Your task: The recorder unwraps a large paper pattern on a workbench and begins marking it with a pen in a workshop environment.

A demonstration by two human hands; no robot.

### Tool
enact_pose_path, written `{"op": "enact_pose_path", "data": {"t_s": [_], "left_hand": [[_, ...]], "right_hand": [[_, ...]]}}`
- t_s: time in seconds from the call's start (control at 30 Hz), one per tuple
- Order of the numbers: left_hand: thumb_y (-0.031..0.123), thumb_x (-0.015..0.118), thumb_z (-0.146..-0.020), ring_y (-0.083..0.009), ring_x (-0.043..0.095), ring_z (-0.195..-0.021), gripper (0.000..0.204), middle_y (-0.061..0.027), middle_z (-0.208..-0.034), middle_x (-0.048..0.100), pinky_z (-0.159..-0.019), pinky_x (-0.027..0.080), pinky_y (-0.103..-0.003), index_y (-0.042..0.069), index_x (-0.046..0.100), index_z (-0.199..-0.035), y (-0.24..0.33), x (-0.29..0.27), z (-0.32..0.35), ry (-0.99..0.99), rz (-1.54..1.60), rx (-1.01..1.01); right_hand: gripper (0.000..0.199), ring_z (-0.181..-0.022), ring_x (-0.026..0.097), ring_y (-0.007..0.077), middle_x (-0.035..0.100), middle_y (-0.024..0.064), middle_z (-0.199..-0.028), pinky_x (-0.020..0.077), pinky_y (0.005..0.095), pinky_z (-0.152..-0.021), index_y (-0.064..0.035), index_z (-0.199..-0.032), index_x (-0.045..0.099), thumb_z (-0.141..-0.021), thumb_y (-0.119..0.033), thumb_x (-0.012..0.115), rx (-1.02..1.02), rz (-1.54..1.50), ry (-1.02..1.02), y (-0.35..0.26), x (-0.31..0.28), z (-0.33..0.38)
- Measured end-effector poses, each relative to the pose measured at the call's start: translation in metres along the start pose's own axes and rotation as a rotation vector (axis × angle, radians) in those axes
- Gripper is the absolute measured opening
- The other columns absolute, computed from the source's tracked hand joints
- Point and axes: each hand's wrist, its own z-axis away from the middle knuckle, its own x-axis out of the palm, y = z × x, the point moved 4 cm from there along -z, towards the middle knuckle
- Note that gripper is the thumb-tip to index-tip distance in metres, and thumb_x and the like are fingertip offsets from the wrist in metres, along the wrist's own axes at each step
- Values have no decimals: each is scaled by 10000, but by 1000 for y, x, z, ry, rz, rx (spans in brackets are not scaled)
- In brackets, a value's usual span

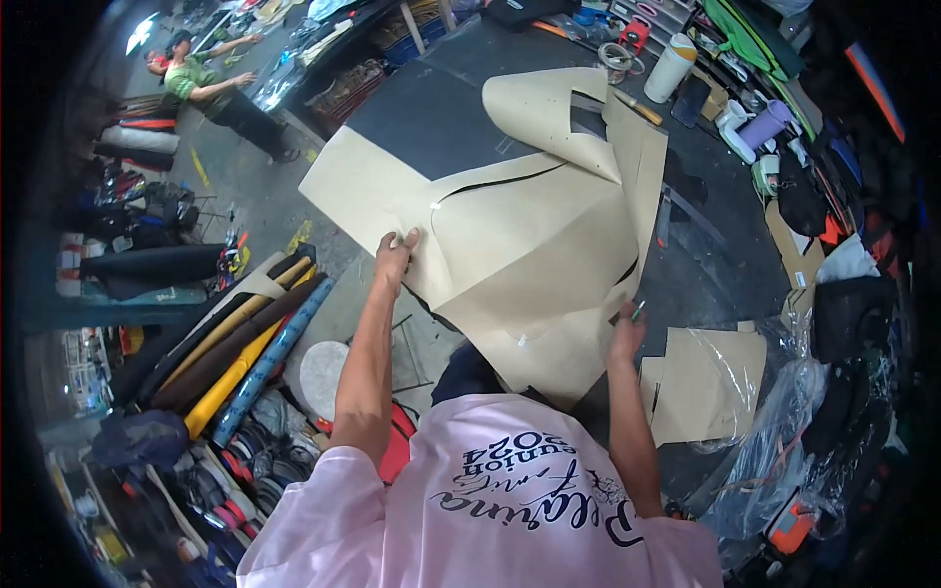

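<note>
A large tan sheet of pattern card (534,250), creased and partly cut, lies over the dark table and hangs past its near edge. Its far flap curls up, and small bits of white tape show on it. My left hand (395,257) pinches the sheet's left edge, thumb on top. Beside the sheet's right edge, my right hand (625,338) is closed around a thin green pen-like tool (638,312). Whether that hand also grips the card cannot be told.
Smaller tan card pieces (706,387) and clear plastic wrap (774,461) lie to the right. A white bottle (672,69), tape rolls (618,61) and a purple cup (767,124) line the far right. Rolled materials (245,343) lean at left. Another person (211,88) stands far left.
</note>
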Motion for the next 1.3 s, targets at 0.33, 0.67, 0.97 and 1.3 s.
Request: {"op": "enact_pose_path", "data": {"t_s": [0.33,0.67,0.97,1.3], "left_hand": [[97,784,-849,-144,679,-790,350,-74,-995,707,-679,559,-290,18,620,-1147,48,11,-9,-354,565,42],[4,730,-868,-155,678,-965,405,-38,-1093,708,-837,553,-314,76,563,-1230,154,-92,-64,-275,600,346],[16,709,-890,-225,659,-1051,426,-106,-1203,652,-935,548,-375,25,548,-1285,165,-149,-108,-226,575,374],[-20,668,-903,-239,641,-1070,414,-128,-1212,641,-912,556,-393,50,519,-1283,109,-207,-108,178,519,403]], "right_hand": [[322,-378,329,40,480,-89,-584,234,204,-346,-191,-707,549,-799,-290,841,600,-283,-167,-56,26,-70],[147,-402,359,60,409,-72,-547,265,232,-363,-139,-822,585,-915,-143,699,488,-649,-301,-53,40,32],[456,-388,339,89,663,78,-870,264,260,-366,-77,-986,604,-864,-498,731,516,-475,-139,-67,95,9],[292,-434,297,79,563,-9,-712,239,273,-376,-112,-801,641,-739,-286,867,535,-279,-14,-91,160,-97]]}}
